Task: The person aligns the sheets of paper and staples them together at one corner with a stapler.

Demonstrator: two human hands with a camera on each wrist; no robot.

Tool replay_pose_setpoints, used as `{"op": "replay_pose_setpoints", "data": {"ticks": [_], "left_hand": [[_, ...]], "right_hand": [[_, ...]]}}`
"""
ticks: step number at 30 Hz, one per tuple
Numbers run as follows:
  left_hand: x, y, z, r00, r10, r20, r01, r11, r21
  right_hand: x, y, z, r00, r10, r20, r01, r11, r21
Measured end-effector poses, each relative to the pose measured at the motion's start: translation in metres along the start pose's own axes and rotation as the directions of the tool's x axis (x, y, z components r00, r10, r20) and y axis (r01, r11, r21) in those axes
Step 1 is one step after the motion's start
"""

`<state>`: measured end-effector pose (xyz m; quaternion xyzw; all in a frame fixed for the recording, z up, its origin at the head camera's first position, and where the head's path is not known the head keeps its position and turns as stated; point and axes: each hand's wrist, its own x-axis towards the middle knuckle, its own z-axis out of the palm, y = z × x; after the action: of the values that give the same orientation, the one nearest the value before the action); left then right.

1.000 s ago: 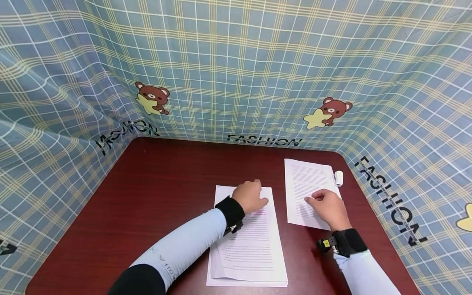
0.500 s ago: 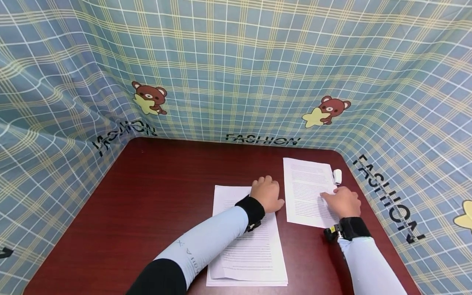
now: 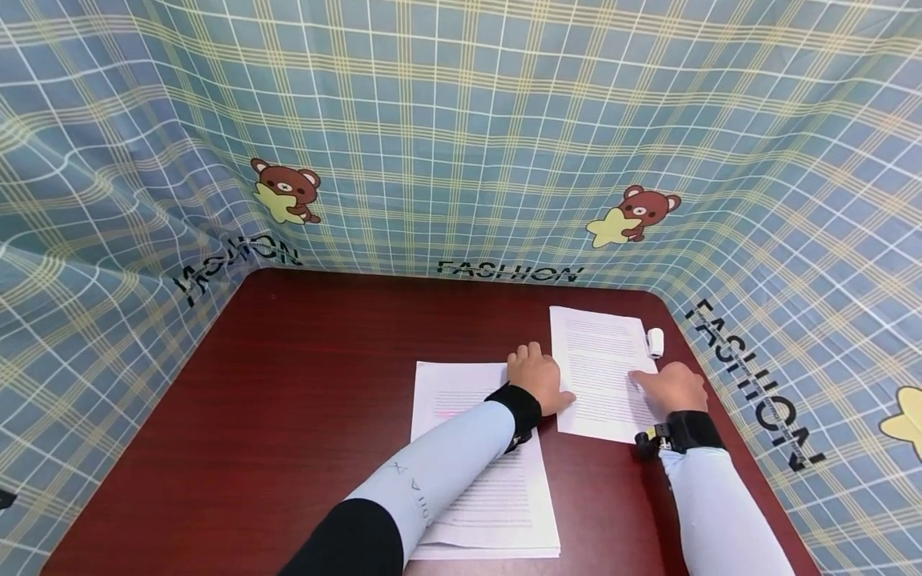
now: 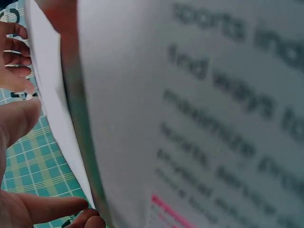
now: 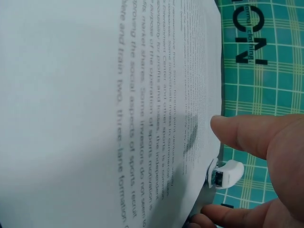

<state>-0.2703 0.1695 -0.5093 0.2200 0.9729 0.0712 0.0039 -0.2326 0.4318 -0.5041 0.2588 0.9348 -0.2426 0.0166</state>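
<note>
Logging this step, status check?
Left hand touching single sheet edge. Right hand resting on it. White clip beside sheet.

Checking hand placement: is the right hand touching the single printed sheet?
Touching. The head view shows the right hand resting on the single sheet, fingertips on its right edge.

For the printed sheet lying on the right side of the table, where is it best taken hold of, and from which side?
Probably at its right edge, coming in from the right. The printed sheet lies flat on the table, so only an edge offers a pinch. The right hand already rests there beside the small white clip, while the left hand touches the opposite edge and could steady it.
</note>
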Motion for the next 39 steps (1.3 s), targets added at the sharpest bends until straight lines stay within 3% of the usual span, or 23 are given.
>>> {"op": "replay_pose_setpoints", "data": {"ticks": [7,17,22,27,31,34,39], "left_hand": [[0.000,0.004,0.002,1.000,0.015,-0.012,-0.015,0.999,0.041],[0.005,0.006,0.001,0.999,0.005,0.043,-0.007,0.999,0.033],[0.004,0.006,-0.001,0.999,0.000,0.050,-0.002,0.999,0.033],[0.005,0.005,-0.001,0.998,-0.003,0.056,0.001,0.999,0.037],[0.006,0.005,-0.001,0.998,0.002,0.059,-0.004,1.000,0.031],[0.009,0.006,0.001,0.999,0.001,0.052,-0.001,1.000,0.008],[0.013,0.007,0.007,0.998,-0.033,0.047,0.033,0.999,-0.003]], "right_hand": [[0.007,0.000,0.005,1.000,0.010,0.003,-0.010,1.000,-0.009],[0.007,-0.010,0.006,1.000,0.022,-0.013,-0.022,1.000,-0.014],[0.008,-0.005,0.008,0.999,0.044,-0.032,-0.042,0.997,0.062],[0.015,0.003,0.007,0.993,0.062,-0.103,-0.047,0.988,0.145],[0.021,0.010,0.006,0.987,0.084,-0.136,-0.063,0.987,0.149],[0.021,0.011,0.005,0.986,0.102,-0.129,-0.084,0.987,0.139],[0.016,0.002,0.005,0.989,0.122,-0.085,-0.100,0.970,0.222]]}}
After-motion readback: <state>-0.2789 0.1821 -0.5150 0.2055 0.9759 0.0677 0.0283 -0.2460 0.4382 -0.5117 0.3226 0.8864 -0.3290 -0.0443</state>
